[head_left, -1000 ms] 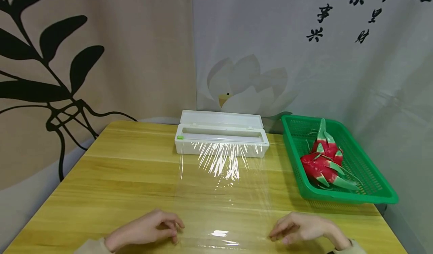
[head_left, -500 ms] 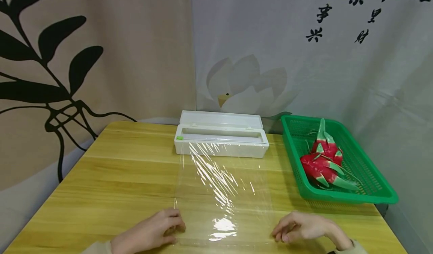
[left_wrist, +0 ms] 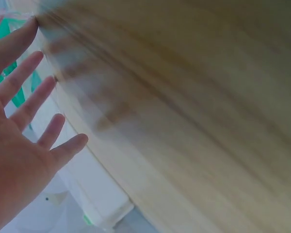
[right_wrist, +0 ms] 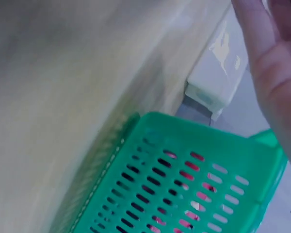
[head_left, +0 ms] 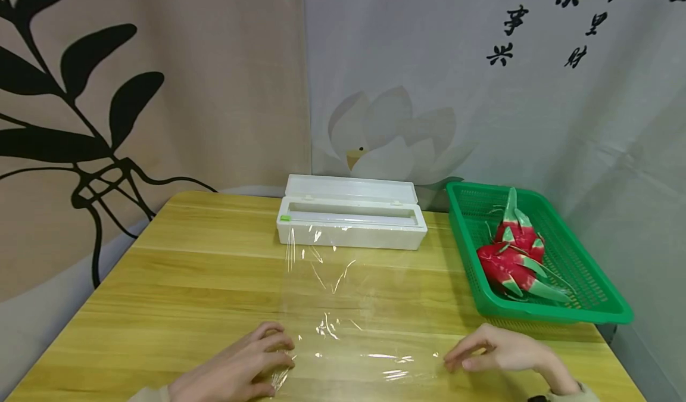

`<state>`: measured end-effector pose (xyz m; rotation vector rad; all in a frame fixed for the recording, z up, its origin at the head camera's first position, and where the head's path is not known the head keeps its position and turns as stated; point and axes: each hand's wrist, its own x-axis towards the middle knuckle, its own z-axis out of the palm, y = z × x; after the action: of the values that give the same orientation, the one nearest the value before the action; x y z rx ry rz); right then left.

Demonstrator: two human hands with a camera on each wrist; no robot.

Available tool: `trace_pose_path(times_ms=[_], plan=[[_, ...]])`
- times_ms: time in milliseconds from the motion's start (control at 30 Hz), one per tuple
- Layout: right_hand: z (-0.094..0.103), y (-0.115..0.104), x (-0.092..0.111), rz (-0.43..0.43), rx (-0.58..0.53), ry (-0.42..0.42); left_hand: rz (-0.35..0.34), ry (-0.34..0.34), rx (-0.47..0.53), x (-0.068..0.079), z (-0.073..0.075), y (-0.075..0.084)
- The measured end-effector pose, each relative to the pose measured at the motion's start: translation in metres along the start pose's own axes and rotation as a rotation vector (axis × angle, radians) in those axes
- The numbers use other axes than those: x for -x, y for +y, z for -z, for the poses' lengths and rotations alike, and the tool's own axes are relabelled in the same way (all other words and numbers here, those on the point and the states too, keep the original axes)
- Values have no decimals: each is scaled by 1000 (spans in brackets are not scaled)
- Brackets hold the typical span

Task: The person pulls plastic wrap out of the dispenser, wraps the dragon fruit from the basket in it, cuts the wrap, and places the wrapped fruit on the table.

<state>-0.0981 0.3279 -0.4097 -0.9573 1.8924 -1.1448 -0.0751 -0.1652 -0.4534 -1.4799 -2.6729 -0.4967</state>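
Film (head_left: pixel 359 312) is out, and looks uncut from the box (head_left: pixel 351 203) at 12 o'clock. Fruit (head_left: pixel 501 262) at 2 is bare. Left hand (head_left: pixel 238 366) at 7: fingers spread. Right hand (head_left: pixel 501 351) at 5: can't tell if pinching.

Sleeves: pale beige, plain cloth, both arms. Left sleeve (head_left: pixel 150 395) nearer the desk's (head_left: pixel 214 283) left edge, only its end visible. Right sleeve (head_left: pixel 576 393) nearer the right edge, same shade; a small black piece (head_left: pixel 536 398) shows at that wrist, mostly cut off, type unclear. Left hand (head_left: pixel 236 363) and right hand (head_left: pixel 498 349): bare. Left fingers (left_wrist: pixel 35 103) slender, rounded at the tips. Right hand, inner side: one curved skin crease.
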Motion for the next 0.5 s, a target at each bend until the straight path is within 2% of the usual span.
trace_pose_path(times_ms=[200,300,400,500], plan=[[11,-5,8,0,-10,38,-23,38,-53,0,-2,0],[17,-10,11,13,24,77,-40,68,-76,0,-2,1],[23,-21,14,46,56,132,-31,78,-71,2,-1,2],[31,-36,19,91,144,235,-14,111,-48,2,0,4]])
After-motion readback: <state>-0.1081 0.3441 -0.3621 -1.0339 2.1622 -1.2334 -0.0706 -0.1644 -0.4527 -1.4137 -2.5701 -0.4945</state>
